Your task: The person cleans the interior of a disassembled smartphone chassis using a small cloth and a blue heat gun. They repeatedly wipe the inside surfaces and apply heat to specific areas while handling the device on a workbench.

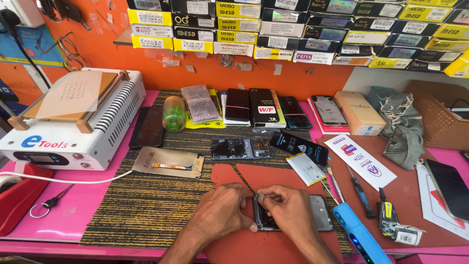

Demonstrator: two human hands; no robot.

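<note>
An opened phone frame (320,215) lies on a red mat (293,178) near the front edge. My left hand (222,212) rests on the mat and presses against the frame's left end. My right hand (288,208) lies over the frame, thumb and forefinger pinched on a small grey part (260,196) at its upper left corner. The frame's left half is hidden under both hands.
A blue electric screwdriver (359,234), small screwdrivers (360,193) and a battery (307,168) lie right of the hands. Behind sit a phone back shell (240,147), a display panel (168,163), several phones, a green jar (174,114) and a white heating machine (73,120) at left.
</note>
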